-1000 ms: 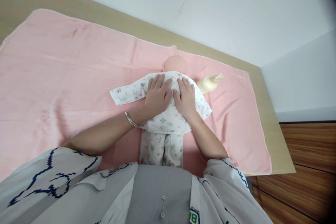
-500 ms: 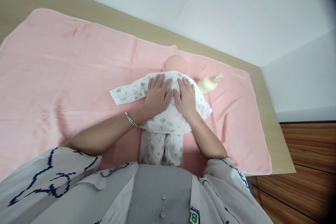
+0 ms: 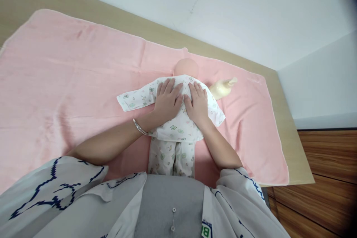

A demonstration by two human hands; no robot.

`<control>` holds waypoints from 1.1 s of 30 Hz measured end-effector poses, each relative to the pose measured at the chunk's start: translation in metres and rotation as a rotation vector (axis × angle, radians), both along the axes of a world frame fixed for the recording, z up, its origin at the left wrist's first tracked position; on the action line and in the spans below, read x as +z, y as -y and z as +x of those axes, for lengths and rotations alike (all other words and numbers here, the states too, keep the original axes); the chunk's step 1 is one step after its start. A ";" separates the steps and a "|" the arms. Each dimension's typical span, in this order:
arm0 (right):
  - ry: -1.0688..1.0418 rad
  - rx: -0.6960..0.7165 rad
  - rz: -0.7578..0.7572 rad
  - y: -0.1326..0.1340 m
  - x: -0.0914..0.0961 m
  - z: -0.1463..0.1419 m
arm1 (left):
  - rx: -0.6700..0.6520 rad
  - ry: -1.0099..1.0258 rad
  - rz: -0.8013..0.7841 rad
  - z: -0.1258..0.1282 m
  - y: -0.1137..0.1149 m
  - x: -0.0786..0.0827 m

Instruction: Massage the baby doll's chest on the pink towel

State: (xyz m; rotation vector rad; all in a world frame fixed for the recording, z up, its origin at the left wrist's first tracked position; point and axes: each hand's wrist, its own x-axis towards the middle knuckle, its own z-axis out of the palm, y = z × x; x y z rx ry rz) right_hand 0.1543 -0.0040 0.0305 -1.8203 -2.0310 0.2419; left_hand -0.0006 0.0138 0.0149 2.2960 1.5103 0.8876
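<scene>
A baby doll [image 3: 186, 67] lies on a pink blanket, the smooth back of its head pointing away from me. It wears a white printed shirt [image 3: 175, 128] and matching trousers [image 3: 163, 158]. My left hand [image 3: 168, 100] rests flat on the left side of the shirt's upper part, fingers spread. Flat on the right side lies my right hand [image 3: 196, 103], its fingers stretched out. The two thumbs almost meet in the middle. One sleeve of the shirt reaches out to the left, the other slopes down to the right. The doll's face is hidden.
The pink blanket [image 3: 92, 63] covers most of a wooden table [image 3: 295, 148]. A cream-coloured bottle [image 3: 221, 88] with a narrow tip lies right of the doll's head. A white wall [image 3: 237, 15] stands behind, and brown wood panelling [image 3: 329, 160] is at the right.
</scene>
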 end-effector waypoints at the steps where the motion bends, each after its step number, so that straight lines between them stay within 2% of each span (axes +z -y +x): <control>1: -0.001 0.000 0.002 0.000 0.000 0.000 | 0.001 -0.001 -0.002 0.000 0.000 0.000; 15: 0.006 -0.007 -0.002 0.001 0.001 -0.001 | -0.001 0.001 -0.006 0.000 0.000 0.001; 22: 0.036 0.083 -0.057 -0.008 0.015 0.013 | 0.005 -0.008 -0.049 -0.001 -0.001 0.003; 26: 0.103 0.001 -0.051 0.011 0.020 -0.004 | 0.016 -0.039 -0.148 -0.007 -0.012 0.009; 29: 0.173 0.006 -0.020 0.030 0.021 -0.021 | 0.024 -0.059 -0.189 -0.010 -0.017 0.011; 33: 0.166 0.009 -0.017 0.025 0.022 -0.018 | 0.036 -0.118 -0.137 -0.004 0.000 0.016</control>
